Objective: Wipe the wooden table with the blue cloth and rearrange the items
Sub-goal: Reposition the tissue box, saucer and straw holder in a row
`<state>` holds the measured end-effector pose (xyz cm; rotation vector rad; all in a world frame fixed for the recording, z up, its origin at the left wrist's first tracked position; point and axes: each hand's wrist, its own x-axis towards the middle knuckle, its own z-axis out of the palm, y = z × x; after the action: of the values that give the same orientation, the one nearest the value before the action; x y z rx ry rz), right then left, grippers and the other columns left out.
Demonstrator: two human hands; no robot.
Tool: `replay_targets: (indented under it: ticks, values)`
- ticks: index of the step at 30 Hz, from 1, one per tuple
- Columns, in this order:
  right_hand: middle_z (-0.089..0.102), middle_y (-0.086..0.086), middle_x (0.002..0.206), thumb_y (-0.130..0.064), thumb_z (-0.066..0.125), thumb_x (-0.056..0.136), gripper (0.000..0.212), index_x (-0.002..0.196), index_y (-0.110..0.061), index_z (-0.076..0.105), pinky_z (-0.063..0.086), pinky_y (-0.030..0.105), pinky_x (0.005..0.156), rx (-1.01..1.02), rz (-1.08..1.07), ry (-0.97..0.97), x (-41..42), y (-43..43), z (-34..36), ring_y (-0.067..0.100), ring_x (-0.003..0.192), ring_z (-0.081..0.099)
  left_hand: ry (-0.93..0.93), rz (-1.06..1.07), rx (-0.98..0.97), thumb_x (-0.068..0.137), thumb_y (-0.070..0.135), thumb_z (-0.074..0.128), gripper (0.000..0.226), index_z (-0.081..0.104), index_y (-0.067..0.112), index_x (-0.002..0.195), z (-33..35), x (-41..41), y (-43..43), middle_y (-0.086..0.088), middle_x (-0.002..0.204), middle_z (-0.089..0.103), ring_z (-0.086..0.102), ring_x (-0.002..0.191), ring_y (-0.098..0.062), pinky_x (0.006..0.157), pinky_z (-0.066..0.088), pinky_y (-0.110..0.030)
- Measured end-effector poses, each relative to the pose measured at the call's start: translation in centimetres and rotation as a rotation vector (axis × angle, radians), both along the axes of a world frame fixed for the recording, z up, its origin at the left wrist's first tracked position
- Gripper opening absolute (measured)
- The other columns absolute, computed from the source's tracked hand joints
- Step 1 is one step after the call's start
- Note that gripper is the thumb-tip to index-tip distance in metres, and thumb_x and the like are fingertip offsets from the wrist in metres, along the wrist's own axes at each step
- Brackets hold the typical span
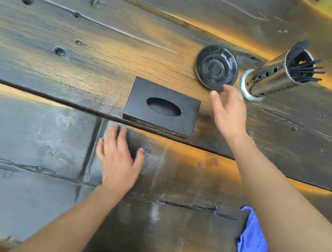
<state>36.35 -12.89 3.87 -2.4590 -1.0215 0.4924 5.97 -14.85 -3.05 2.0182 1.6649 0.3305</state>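
Reaching forward, your right hand [227, 112] is spread, fingertips at the saucer's [216, 67] near rim. Your left hand [119, 158] lies flat and empty on the table [37, 123], just short of the box [162, 107]. The cloth [252, 242] lies bunched beside your right forearm.

One head-worn camera looks steeply down, close over the wooden table [63, 72] (wide-angle, single view).

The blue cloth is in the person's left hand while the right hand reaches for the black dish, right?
Not quite. The blue cloth is not in the left hand; it lies on the wooden table beside the right forearm. The left hand is open and empty, flat near the black box. The right hand does reach for the black dish, as the head view shows.
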Motion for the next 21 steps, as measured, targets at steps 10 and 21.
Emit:
replay_targets:
  ticks: [10, 21]
  values:
    - [0.073, 0.012, 0.104, -0.045, 0.063, 0.097, 0.029, 0.084, -0.02, 0.055, 0.061, 0.042, 0.085, 0.013, -0.45, 0.547, 6.6, 2.6, -2.2, 0.024, 0.088, 0.076, 0.378, 0.126, -0.099, 0.098, 0.073, 0.027, 0.102, 0.004, -0.003, 0.162, -2.7, 9.2, -5.7, -0.025, 0.17, 0.005, -0.006, 0.159, -0.036, 0.124, -0.003, -0.062]
    - [0.07, 0.013, 0.116, 0.001, 0.062, 0.099, 0.017, 0.116, -0.002, 0.06, 0.067, 0.032, 0.067, 0.211, -0.681, 0.923, 8.9, 5.2, -3.4, 0.024, 0.072, 0.08, 0.432, 0.2, 0.039, 0.095, 0.072, 0.034, 0.103, 0.011, -0.003, 0.161, -4.4, 9.8, -6.1, -0.026, 0.169, 0.012, 0.001, 0.159, -0.037, 0.125, 0.003, -0.064]
